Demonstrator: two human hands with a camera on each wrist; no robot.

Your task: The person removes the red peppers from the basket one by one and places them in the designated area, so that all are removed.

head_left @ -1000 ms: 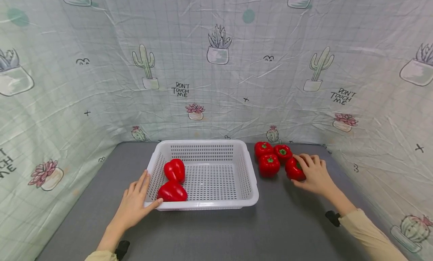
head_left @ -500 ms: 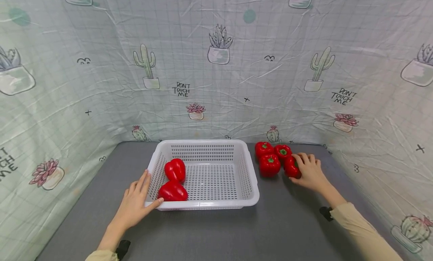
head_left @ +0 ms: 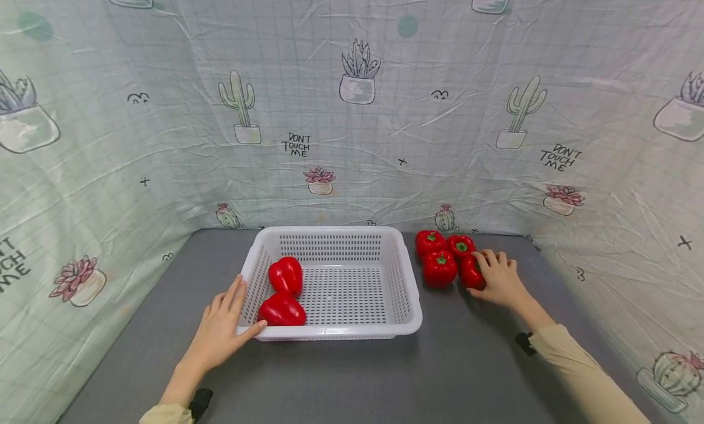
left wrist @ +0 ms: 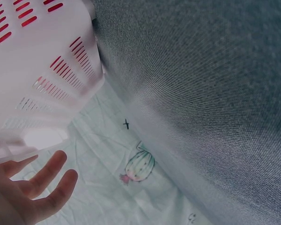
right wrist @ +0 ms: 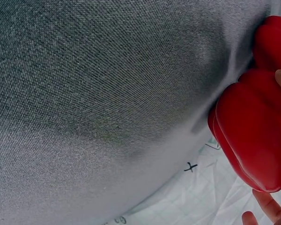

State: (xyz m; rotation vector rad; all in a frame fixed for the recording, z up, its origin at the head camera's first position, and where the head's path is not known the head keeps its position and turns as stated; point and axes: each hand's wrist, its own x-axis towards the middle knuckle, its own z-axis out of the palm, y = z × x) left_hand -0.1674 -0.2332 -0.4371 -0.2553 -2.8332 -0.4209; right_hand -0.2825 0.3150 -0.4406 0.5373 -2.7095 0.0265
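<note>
My right hand [head_left: 499,281] has its thumb and fingers around a red bell pepper [head_left: 470,274], beside a group of 3 other peppers. In the right wrist view, the thumb lies on one side of the held pepper [right wrist: 253,136], with fingertips showing past its far end. At the near left corner of the white perforated basket [head_left: 335,333], my left hand [head_left: 217,332] rests on the rim with its fingers extended. Two red bell peppers lie inside along the basket's left side, an upper one [head_left: 286,276] and a lower one [head_left: 282,310].
Right of the basket stand the grouped peppers: a back left one [head_left: 430,243], a back right one [head_left: 461,245] and a front one [head_left: 439,269]. The grey tabletop [head_left: 352,381] ends at a patterned cloth backdrop [head_left: 363,131] at the back and sides.
My right hand has shifted left with its pepper, which is now closer to the group. The left hand and the basket have stayed in place.
</note>
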